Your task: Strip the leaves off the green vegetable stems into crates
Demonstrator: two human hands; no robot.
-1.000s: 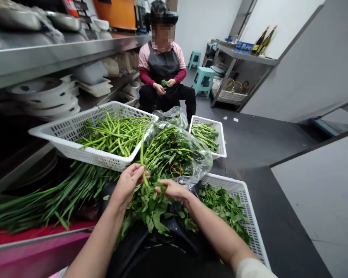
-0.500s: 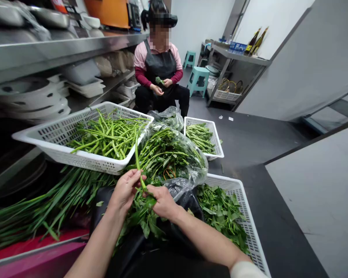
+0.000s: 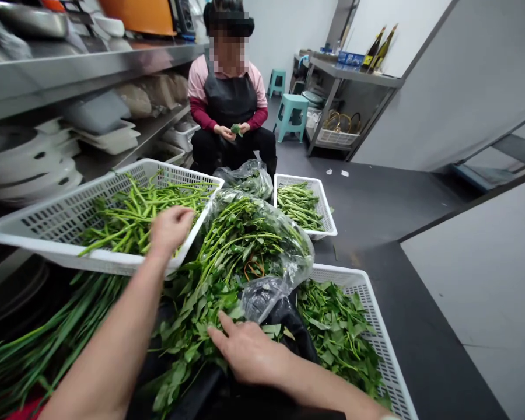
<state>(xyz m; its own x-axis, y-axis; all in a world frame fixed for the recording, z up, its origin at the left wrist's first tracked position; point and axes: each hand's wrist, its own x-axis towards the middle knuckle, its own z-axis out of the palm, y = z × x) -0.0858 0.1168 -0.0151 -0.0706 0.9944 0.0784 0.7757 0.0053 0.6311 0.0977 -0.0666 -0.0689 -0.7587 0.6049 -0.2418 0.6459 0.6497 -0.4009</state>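
My left hand (image 3: 170,230) is over the left white basket (image 3: 114,259), fingers curled closed; whatever they hold is hidden. Beneath it lie long green vegetable stems (image 3: 126,219). With thumb and fingers apart, my right hand (image 3: 249,350) rests against loose leafy greens (image 3: 192,326) on my lap. A clear plastic bag (image 3: 300,256) lies just beyond, full of leafy stems (image 3: 245,227) that look like water spinach. To the right, a white basket (image 3: 387,344) holds plucked leaves (image 3: 336,326).
Opposite sits a co-worker (image 3: 231,93) holding a small green piece. A smaller basket (image 3: 332,224) of green pods or stems stands ahead. Long green leaves (image 3: 70,326) lie at lower left. Metal shelving (image 3: 96,70) runs along the left; a turquoise stool (image 3: 292,114) stands behind.
My left hand has moved left and forward from the middle to over the stem basket. The stem held between both hands is gone from there. My right hand has lowered and opened onto the leaves.
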